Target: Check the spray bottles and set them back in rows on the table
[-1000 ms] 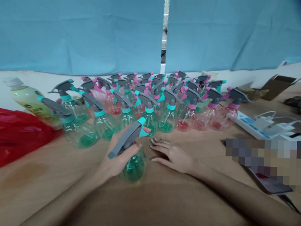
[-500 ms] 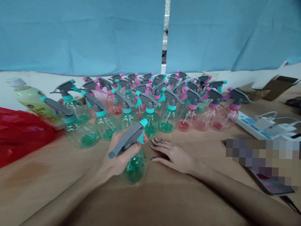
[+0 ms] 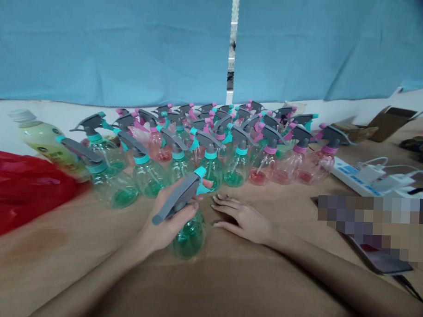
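My left hand [image 3: 169, 217] is wrapped around the neck of a green spray bottle [image 3: 189, 238] that stands on the table. Its grey spray head with a turquoise nozzle shows above my fingers, pointing away to the right. My index finger is stretched out near the turquoise trigger. To the right of that bottle, my right hand [image 3: 246, 217] lies flat on the wooden table [image 3: 235, 279], fingers spread and holding nothing. Just beyond both hands stand several more spray bottles, such as a green one [image 3: 235, 173] and a pink one [image 3: 261, 172].
A red plastic bag [image 3: 26, 189] and a large drink bottle [image 3: 49, 139] are at the left. On the right are a white power strip [image 3: 356, 175] with plugs, a phone [image 3: 381, 261] and an open cardboard box [image 3: 389, 123]. Blue cloth [image 3: 132, 44] hangs behind.
My left index finger has stretched forward past the trigger and other fingers have shifted slightly. The spray bottle and my right hand have stayed in place.
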`<action>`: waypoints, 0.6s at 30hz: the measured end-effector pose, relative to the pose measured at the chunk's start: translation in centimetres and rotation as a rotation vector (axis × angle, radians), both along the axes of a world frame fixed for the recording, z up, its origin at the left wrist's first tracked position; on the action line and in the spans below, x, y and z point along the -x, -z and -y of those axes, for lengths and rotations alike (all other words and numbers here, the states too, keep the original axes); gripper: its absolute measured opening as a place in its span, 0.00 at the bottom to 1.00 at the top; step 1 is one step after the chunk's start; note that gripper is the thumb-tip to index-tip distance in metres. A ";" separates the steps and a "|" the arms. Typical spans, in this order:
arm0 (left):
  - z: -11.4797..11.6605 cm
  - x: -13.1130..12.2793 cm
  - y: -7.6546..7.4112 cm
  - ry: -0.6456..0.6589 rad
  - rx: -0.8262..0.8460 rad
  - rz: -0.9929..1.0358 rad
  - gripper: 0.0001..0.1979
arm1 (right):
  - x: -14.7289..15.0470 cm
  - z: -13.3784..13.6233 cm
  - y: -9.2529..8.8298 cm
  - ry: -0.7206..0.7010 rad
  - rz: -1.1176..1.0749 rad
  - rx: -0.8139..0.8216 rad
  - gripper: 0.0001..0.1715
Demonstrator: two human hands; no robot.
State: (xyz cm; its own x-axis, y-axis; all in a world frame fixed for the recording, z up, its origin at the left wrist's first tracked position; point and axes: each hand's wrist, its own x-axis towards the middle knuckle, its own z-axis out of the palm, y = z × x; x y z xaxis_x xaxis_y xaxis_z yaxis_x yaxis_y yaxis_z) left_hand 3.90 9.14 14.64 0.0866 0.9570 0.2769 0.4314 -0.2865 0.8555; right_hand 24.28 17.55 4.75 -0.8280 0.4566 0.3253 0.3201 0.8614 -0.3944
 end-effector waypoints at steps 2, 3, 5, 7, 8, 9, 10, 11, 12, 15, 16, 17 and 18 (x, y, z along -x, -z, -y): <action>0.1 0.1 0.0 -0.002 0.010 -0.001 0.20 | 0.0 0.0 0.0 0.002 -0.001 0.001 0.31; 0.1 0.1 0.1 -0.007 0.010 -0.006 0.20 | 0.0 0.0 0.0 0.004 0.000 0.002 0.31; 0.1 0.2 0.1 -0.017 0.007 -0.021 0.20 | 0.0 0.0 0.0 0.007 0.001 0.002 0.30; 0.2 0.2 0.1 -0.024 -0.003 -0.027 0.20 | 0.0 0.0 0.0 0.007 0.000 0.003 0.31; 0.2 0.2 0.1 -0.027 -0.007 -0.031 0.20 | 0.0 0.0 0.1 0.006 -0.001 0.002 0.31; 0.2 0.2 0.1 -0.031 -0.010 -0.035 0.20 | 0.0 0.0 0.1 0.005 -0.002 0.001 0.31; 0.2 0.2 0.0 -0.036 -0.011 -0.040 0.20 | 0.0 0.0 0.1 0.003 -0.002 0.001 0.31; 0.2 0.1 0.0 -0.040 -0.010 -0.046 0.20 | 0.0 0.0 0.1 0.001 -0.002 0.000 0.31; 0.2 0.1 0.0 -0.042 -0.006 -0.052 0.20 | 0.0 0.0 0.1 0.001 -0.002 -0.001 0.31; 0.2 0.1 0.0 -0.035 0.004 -0.061 0.20 | 0.0 0.0 0.0 0.009 -0.007 -0.004 0.30; 0.2 0.1 0.0 -0.032 0.005 -0.061 0.20 | 0.0 0.0 0.0 0.010 -0.009 -0.004 0.30; 0.1 0.1 0.0 -0.028 0.004 -0.060 0.20 | 0.0 0.1 0.0 0.009 -0.011 -0.004 0.30; 0.1 0.1 0.1 -0.024 0.002 -0.060 0.19 | 0.0 0.1 0.0 0.008 -0.011 -0.003 0.30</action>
